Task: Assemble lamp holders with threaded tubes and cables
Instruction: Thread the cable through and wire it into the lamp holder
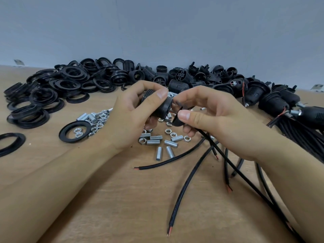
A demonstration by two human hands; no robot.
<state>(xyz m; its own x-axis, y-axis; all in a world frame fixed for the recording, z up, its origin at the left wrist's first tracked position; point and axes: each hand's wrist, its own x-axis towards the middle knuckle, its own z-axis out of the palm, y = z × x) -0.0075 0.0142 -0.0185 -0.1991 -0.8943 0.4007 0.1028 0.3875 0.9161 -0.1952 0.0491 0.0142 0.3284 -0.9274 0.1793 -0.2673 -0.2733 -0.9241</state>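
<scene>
Forearms frame our view; our left hand grips the lamp holder above the table, our right hand pinches the cable at its base. Light, rigid plastic; limp cable, best held near its tip. Fingers hide the entry hole.

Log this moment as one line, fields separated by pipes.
left hand grips lamp holder | right hand pinches cable at holder | threaded tubes loose on table
</scene>
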